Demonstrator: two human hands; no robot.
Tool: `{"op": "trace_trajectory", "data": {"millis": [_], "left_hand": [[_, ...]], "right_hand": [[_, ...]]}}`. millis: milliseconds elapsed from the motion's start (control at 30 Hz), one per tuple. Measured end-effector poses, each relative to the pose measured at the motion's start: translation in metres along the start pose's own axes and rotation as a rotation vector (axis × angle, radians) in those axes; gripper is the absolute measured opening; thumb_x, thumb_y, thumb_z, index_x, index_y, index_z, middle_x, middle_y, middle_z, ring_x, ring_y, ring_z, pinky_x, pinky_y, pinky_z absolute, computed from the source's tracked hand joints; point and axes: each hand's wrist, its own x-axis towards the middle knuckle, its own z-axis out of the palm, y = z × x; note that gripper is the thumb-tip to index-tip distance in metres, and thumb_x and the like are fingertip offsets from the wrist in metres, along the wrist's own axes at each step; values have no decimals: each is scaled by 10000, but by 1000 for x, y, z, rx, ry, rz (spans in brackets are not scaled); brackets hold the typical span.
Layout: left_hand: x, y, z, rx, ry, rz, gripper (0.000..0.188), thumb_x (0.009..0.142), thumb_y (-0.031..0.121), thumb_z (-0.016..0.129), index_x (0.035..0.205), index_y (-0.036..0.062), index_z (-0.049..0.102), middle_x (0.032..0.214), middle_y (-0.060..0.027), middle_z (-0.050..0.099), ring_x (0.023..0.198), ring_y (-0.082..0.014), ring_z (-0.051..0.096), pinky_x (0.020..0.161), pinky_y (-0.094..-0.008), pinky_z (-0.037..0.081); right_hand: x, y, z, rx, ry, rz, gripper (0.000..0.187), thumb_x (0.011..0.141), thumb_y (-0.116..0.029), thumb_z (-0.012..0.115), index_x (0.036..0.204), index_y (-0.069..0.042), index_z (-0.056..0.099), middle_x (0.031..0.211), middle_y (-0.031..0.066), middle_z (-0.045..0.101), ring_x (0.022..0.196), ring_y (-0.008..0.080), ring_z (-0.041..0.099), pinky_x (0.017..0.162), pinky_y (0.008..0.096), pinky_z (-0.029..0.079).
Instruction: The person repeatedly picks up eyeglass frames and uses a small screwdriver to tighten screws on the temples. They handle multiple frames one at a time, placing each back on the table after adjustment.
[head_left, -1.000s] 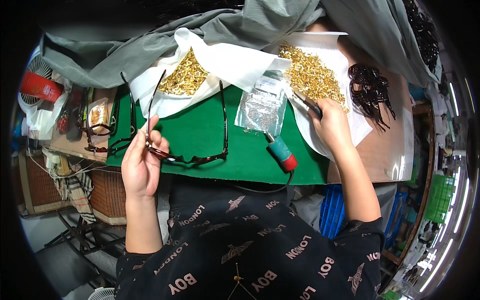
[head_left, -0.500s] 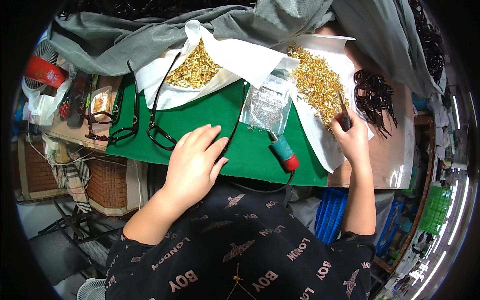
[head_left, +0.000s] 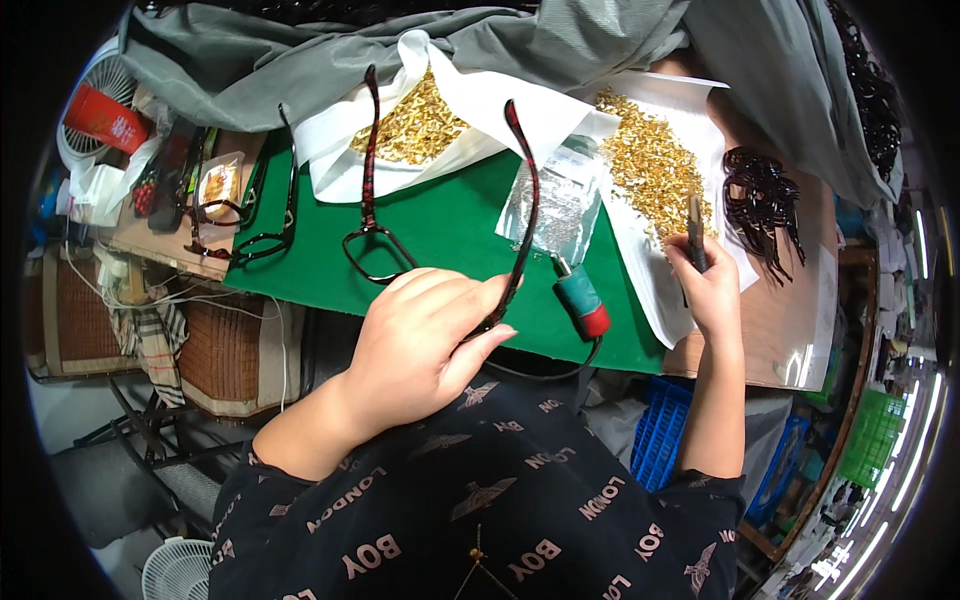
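My left hand (head_left: 415, 335) grips a dark reddish-brown eyeglasses frame (head_left: 369, 190) near one hinge, thumb and fingers closed on it. Both temples of the frame stand spread and point away from me; one rim shows beside my knuckles, the other is mostly hidden by my fingers. In my right hand (head_left: 714, 295) is a slim pair of tweezers (head_left: 696, 225), tips upward, at the near edge of a heap of small gold-coloured metal parts (head_left: 650, 165) on white paper. Whether the tweezers hold anything cannot be made out.
On the green cloth (head_left: 320, 280) lie a clear bag of tiny silver pieces (head_left: 555, 205) and a green-and-red corded tool (head_left: 582, 300). Behind is a second gold heap (head_left: 420, 130). More eyeglasses (head_left: 262, 245) sit left, dark curved pieces (head_left: 760, 205) right.
My left hand has closed on the eyeglasses frame and lifted and turned it, moving right and toward me. My right hand has drawn slightly nearer, the tweezers now more upright.
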Motion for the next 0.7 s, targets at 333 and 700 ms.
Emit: {"op": "trace_trajectory", "data": {"millis": [333,700], "left_hand": [[2,4,8,-145,-63,-20,590,747,83,735,1293,17,523,908,-99,672,796,-279,645,728,-356,491],[1,3,6,-18,22,117,608,690,64,751,1257,3,539,925,-99,659,797,-280,644,723,-365,496]], "right_hand": [[-74,-101,63,889,-462,8,111,842,15,658,930,-23,601,883,27,624,794,108,594,745,242,474],[-77,-118,80,938,-489,43,183,848,-24,690,957,-35,544,901,21,598,844,94,571,788,251,467]]}}
